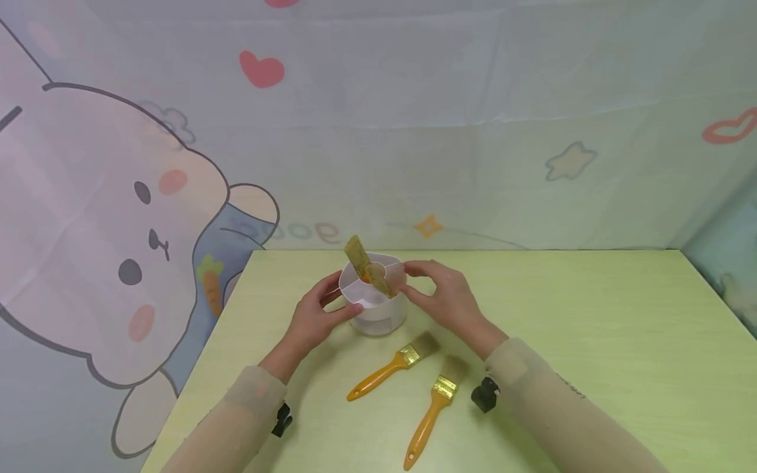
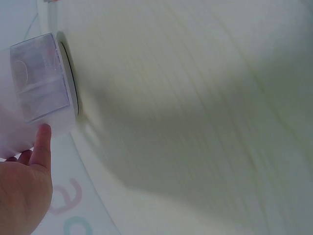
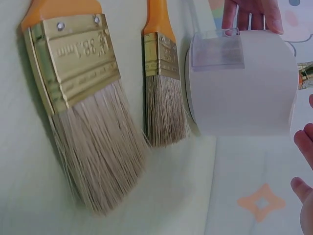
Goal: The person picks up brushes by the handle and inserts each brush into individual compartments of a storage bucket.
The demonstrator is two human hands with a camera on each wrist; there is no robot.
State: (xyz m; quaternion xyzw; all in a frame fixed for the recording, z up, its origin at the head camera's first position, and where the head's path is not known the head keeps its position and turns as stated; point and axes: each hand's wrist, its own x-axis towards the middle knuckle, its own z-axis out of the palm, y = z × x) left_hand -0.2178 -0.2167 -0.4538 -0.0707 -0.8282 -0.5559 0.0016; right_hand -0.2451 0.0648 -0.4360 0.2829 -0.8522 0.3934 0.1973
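A white round container (image 1: 378, 322) with divided compartments stands on the table, a clear plastic panel (image 2: 41, 78) on its side. My left hand (image 1: 313, 315) holds it from the left, thumb at the front rim and fingers round the side. Two paintbrushes stick out of it: one brush head (image 1: 357, 255) leans up and left, the other brush head (image 1: 380, 279) tilts right over the rim. My right hand (image 1: 446, 295) is at the right rim, thumb and fingers spread apart. Whether they touch the rim, I cannot tell.
Two orange-handled paintbrushes lie on the table in front of the container: a smaller paintbrush (image 1: 384, 371) and a wider paintbrush (image 1: 434, 410), bristles pointing away. Behind the light yellow table (image 1: 591, 341) hangs a printed cloth (image 1: 414, 131) with a cartoon animal.
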